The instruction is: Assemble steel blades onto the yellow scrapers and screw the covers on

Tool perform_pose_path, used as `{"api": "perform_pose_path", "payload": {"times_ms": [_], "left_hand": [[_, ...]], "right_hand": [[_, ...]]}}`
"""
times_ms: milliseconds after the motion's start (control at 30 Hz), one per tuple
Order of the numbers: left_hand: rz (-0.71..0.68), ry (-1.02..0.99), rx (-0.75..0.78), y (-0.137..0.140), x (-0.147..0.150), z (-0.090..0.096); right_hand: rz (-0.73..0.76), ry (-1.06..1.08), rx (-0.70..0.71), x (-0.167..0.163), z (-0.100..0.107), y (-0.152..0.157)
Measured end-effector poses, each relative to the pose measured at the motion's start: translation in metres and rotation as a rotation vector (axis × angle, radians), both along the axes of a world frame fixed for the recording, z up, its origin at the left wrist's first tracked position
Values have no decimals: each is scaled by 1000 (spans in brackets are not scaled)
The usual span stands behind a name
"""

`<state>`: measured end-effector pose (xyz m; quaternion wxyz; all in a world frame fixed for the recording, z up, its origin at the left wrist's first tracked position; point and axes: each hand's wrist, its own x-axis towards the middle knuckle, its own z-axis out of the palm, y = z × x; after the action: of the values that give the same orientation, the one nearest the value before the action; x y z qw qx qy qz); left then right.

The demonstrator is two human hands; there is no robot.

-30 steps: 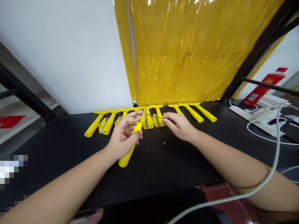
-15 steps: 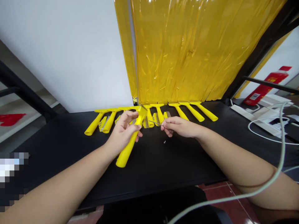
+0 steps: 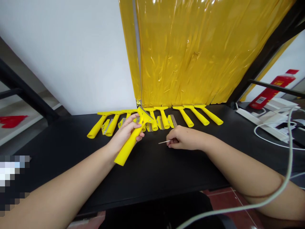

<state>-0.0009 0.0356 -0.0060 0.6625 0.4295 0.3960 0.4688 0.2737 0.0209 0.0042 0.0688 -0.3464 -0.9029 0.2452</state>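
My left hand (image 3: 133,127) is closed around the handle of a yellow scraper (image 3: 129,145), held at a tilt above the black table, its head up and turned to the right. A metal blade edge and small screws show on that head. My right hand (image 3: 182,138) is down near the tabletop, fingers curled around a thin metal rod (image 3: 164,142) that points left. Whether the fingertips also pinch something small cannot be made out. Behind both hands lie yellow clamp pieces with metal blades (image 3: 170,121).
Several yellow scraper handles (image 3: 203,116) lie in a row along the back of the black table (image 3: 152,171). A yellow plastic sheet (image 3: 190,57) and a white panel (image 3: 83,57) stand behind. At right are a red bottle (image 3: 274,89) and a pale cable (image 3: 289,143).
My right hand has moved away from the scraper head and down to where a small screw lay on the table; the screw no longer shows. My left hand has turned the scraper slightly.
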Motion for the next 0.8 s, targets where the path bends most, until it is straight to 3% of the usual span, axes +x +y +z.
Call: {"api": "perform_pose_path", "payload": {"times_ms": [100, 233, 600, 700, 800], "left_hand": [[3, -17, -41, 1, 2, 0], [-4, 8, -102, 0, 5, 3], [-58, 10, -97, -4, 5, 0], [-71, 55, -108, -4, 5, 0], [-110, 101, -116, -8, 5, 2]], "right_hand": [[19, -43, 77, -1, 2, -1], [-4, -83, 73, 0, 7, -2], [82, -12, 122, -3, 0, -3], [95, 90, 72, -3, -1, -2], [90, 337, 36, -3, 2, -1]]}}
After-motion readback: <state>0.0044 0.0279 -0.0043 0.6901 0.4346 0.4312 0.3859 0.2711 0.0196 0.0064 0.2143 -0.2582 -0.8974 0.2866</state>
